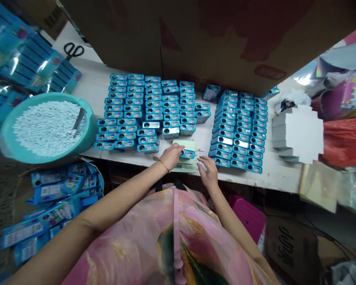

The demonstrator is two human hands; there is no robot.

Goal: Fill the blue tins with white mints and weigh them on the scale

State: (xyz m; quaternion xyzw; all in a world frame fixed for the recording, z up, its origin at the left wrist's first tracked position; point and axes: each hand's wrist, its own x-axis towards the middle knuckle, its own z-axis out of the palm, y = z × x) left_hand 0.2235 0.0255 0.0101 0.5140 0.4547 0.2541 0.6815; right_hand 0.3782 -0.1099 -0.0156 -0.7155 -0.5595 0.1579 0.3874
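My left hand (pixel 172 156) is closed on the left end of a small blue box (pixel 188 154), thumb and fingers pinching it over a pale green scale (pixel 180 166). Whether the box rests on the scale or hangs just above it, I cannot tell. Just right of the scale, my right hand (pixel 208 171) has its fingers apart and holds nothing. It is close to the nearest corner of a block of blue boxes (pixel 237 134) standing in rows. More rows of the same boxes (pixel 124 111) stand beyond and left of my left hand.
A turquoise basin (pixel 91 126) of small white pieces with a scoop (pixel 79 118) stands left. Scissors (pixel 73 50) lie behind it. Below is a carton of flat blue packs (pixel 56 194). A large cardboard box (pixel 195 39) borders the back; white card sheets (pixel 299 134) stand right.
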